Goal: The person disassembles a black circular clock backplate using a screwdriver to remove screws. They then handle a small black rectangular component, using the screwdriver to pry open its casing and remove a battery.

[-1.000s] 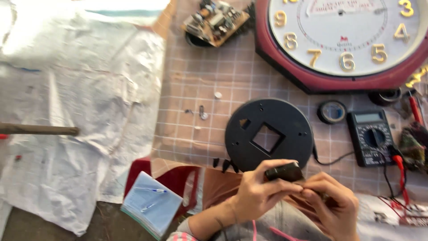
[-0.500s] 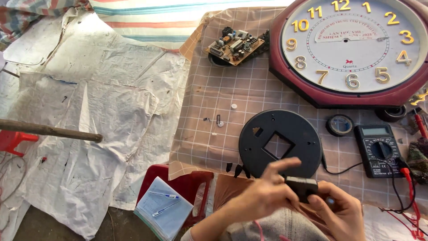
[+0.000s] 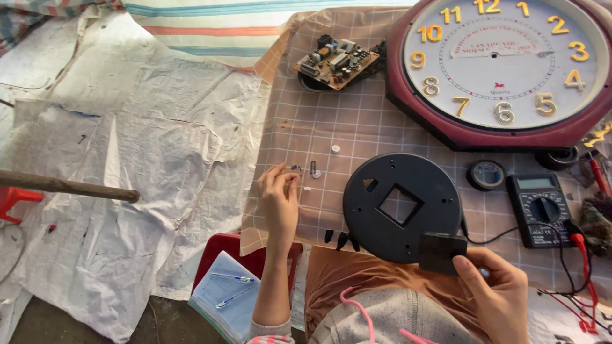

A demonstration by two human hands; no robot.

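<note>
My right hand [image 3: 498, 294] grips a small black square box [image 3: 442, 251] at the near edge of a round black plate with a square hole [image 3: 401, 207]. My left hand [image 3: 279, 202] is stretched out over the checked cloth [image 3: 357, 121]. Its thumb and forefinger are pinched together at a tiny metal part [image 3: 296, 168]. Whether the part is held or only touched I cannot tell. Another small metal piece [image 3: 314, 169] and a little white disc [image 3: 335, 148] lie just to the right.
A big red-rimmed wall clock [image 3: 503, 64] lies face up at the back right, a circuit board [image 3: 336, 60] to its left. A tape roll [image 3: 486, 174] and a multimeter [image 3: 542, 209] with leads sit right. A notebook with pens [image 3: 226, 293] rests by a red stool [image 3: 255, 255]. A wooden stick [image 3: 70, 186] juts from the left.
My left hand let go of the black box and reached forward and left to the small parts. The right hand now holds the box alone, lower right.
</note>
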